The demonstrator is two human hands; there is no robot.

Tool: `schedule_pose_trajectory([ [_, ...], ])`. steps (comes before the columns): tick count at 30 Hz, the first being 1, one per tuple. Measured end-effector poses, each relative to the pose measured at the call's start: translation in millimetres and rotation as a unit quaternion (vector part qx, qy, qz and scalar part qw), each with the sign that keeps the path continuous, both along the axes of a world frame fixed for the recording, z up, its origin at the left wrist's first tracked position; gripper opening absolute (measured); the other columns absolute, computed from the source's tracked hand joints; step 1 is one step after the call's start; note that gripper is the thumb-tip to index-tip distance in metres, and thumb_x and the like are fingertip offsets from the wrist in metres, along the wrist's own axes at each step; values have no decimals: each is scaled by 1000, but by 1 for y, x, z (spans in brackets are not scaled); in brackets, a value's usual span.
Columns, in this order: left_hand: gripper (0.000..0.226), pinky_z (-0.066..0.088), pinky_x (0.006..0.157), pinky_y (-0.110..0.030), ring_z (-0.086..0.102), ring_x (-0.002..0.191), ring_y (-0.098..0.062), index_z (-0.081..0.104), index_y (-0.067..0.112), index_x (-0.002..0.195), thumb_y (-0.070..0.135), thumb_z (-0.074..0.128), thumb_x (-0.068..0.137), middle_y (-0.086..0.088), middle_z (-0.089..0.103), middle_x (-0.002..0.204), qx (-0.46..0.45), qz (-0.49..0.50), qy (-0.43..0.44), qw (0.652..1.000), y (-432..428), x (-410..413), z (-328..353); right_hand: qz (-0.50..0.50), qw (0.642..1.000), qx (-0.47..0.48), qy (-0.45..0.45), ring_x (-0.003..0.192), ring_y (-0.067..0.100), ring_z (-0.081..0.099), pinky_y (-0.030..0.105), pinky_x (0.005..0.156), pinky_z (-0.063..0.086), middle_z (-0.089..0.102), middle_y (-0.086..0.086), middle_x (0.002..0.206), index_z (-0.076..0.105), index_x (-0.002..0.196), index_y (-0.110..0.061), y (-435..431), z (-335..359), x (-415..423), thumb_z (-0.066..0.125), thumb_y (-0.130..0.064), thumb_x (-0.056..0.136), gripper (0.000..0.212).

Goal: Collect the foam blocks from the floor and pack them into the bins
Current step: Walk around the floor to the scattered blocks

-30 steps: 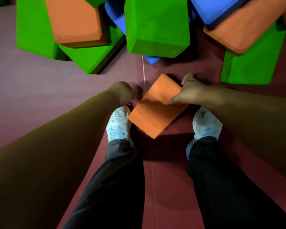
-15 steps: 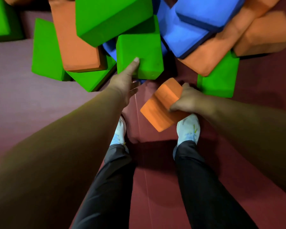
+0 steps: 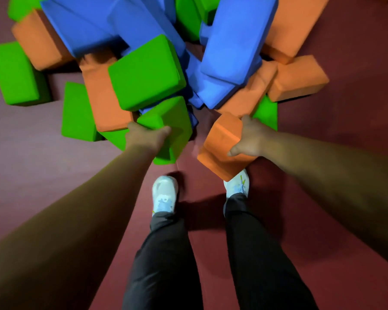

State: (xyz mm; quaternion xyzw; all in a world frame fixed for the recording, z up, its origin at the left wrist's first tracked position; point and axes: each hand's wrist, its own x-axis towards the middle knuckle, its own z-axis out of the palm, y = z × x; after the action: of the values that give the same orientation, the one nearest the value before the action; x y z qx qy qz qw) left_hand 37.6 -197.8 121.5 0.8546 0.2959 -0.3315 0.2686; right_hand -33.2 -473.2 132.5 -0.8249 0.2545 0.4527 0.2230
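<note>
A heap of green, orange and blue foam blocks lies on the dark red floor ahead of me. My left hand [image 3: 145, 137] grips a green block [image 3: 173, 128] at the near edge of the heap, thumb on its top face. My right hand [image 3: 250, 137] holds an orange block [image 3: 222, 146] lifted above my right shoe, fingers wrapped over its far side and thumb on the near face. A second green block [image 3: 146, 71] rests just above the gripped one. No bin is in view.
Long blue blocks [image 3: 231, 54] lean across the heap's middle. More orange blocks [image 3: 297, 78] lie at the right, green ones [image 3: 14, 72] at the left. My legs and white shoes [image 3: 165, 193] stand on the floor [image 3: 345, 135] just in front of the heap.
My left hand went from touching the green block with a straight finger to gripping it. My right hand lifted the orange block higher. The view moved forward over the heap.
</note>
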Motion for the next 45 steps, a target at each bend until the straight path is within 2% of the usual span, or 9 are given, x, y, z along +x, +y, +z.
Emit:
schedule_pose_trajectory([
  [4, 91, 45, 104, -50, 53, 123, -47, 40, 10, 136, 53, 85, 69, -24, 44, 137, 32, -241, -20, 970, -20, -16, 7, 11, 1000, -24, -2, 127, 40, 53, 45, 102, 48, 50, 19, 140, 42, 143, -12, -1, 6, -23, 94, -44, 62, 101],
  [9, 95, 47, 99, -51, 54, 118, -45, 49, 21, 129, 76, 60, 54, -18, 51, 125, 22, -439, -27, 898, -48, -27, 18, -2, 996, -83, -29, 125, 39, 55, 46, 102, 50, 51, 17, 135, 43, 133, -12, 6, 12, -60, 96, -50, 55, 102],
  [11, 88, 46, 97, -51, 52, 118, -44, 50, 24, 129, 76, 65, 60, -17, 53, 124, 20, -504, -22, 863, -57, -34, 22, -29, 993, -105, -35, 129, 38, 51, 44, 105, 45, 47, 20, 141, 39, 139, -7, 13, 16, -80, 96, -46, 60, 105],
  [13, 83, 45, 97, -51, 51, 121, -43, 50, 27, 132, 71, 71, 66, -14, 54, 125, 24, -550, -16, 835, -65, -42, 24, -56, 990, -126, -38, 133, 36, 47, 42, 106, 42, 42, 22, 146, 34, 145, -1, 22, 19, -104, 95, -42, 64, 110],
  [17, 85, 46, 98, -50, 51, 121, -42, 50, 29, 136, 72, 72, 66, -13, 54, 126, 23, -622, -20, 782, -84, -71, 29, -133, 976, -162, -62, 122, 36, 55, 44, 99, 49, 50, 17, 136, 43, 132, -10, 39, 22, -165, 90, -32, 61, 88],
  [24, 82, 44, 99, -50, 51, 123, -45, 49, 25, 134, 69, 68, 68, -16, 54, 127, 25, -747, -36, 663, -132, -159, 35, -259, 945, -184, -74, 115, 34, 61, 45, 91, 50, 52, 8, 131, 44, 127, -18, 52, 18, -299, 79, -40, 69, 71],
  [32, 82, 47, 95, -51, 54, 115, -45, 52, 20, 129, 68, 73, 67, -17, 55, 121, 23, -838, -93, 537, -178, -355, 49, -421, 884, -179, -92, 121, 37, 57, 46, 92, 49, 50, 12, 135, 41, 133, -11, 67, 37, -514, 80, -58, 68, 89],
  [37, 106, 48, 91, -47, 56, 109, -43, 53, 21, 129, 85, 36, 47, -15, 57, 117, 1, -894, -97, 437, -191, -532, 85, -513, 838, -168, -79, 120, 40, 57, 45, 91, 48, 51, 16, 136, 40, 134, -9, 92, 77, -691, 83, -53, 67, 91],
  [45, 77, 51, 87, -44, 57, 106, -40, 53, 24, 129, 67, 71, 67, -12, 57, 113, -84, -961, -107, 239, -214, -808, 131, -598, 771, -211, -54, 111, 40, 60, 42, 85, 52, 55, 16, 121, 50, 124, -8, 152, 148, -966, 78, -52, 62, 81],
])
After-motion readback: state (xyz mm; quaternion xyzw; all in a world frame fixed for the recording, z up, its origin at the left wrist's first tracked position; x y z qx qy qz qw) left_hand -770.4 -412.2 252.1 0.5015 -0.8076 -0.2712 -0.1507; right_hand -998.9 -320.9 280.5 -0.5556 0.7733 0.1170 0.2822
